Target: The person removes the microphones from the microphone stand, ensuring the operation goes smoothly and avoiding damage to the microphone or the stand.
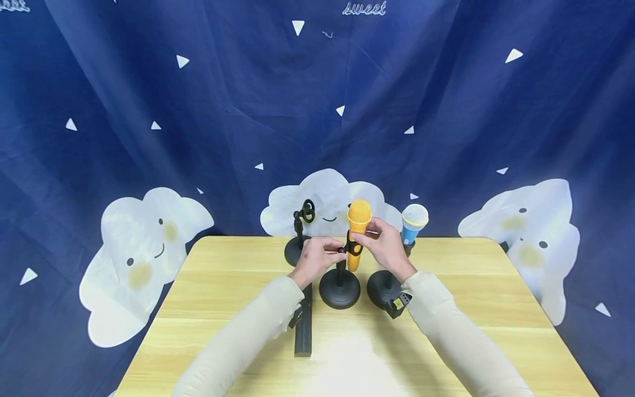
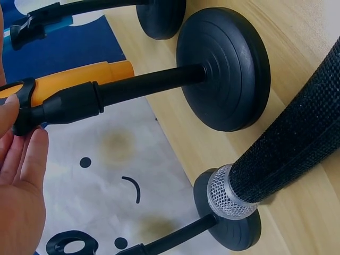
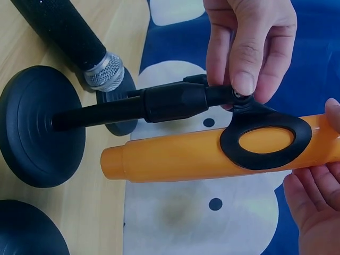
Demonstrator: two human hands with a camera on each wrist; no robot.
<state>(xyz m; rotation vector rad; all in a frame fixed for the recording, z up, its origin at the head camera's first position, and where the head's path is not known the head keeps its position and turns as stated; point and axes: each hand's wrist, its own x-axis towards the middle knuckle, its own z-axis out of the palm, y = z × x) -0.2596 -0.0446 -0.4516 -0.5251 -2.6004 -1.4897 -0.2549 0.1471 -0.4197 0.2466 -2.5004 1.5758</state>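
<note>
An orange microphone (image 1: 359, 212) sits in the ring clip (image 3: 234, 151) of the middle black microphone stand (image 1: 339, 292). Its lower end sticks out below the clip, beside the stand's post. My right hand (image 1: 389, 248) holds the orange microphone just under its head, thumb on one side and fingers on the other. With thumb and fingers, my left hand (image 1: 317, 259) pinches the joint (image 3: 240, 95) at the top of the post, where the clip attaches. The stand's round base (image 2: 223, 69) rests on the table.
To the right, a blue microphone with a white head (image 1: 414, 218) is held in another stand (image 1: 384, 286). At back left stands a third stand (image 1: 295, 251) with its clip (image 1: 308, 210) unfilled. A black microphone (image 1: 303, 325) with a silver head (image 3: 106, 73) lies on the table (image 1: 228, 275).
</note>
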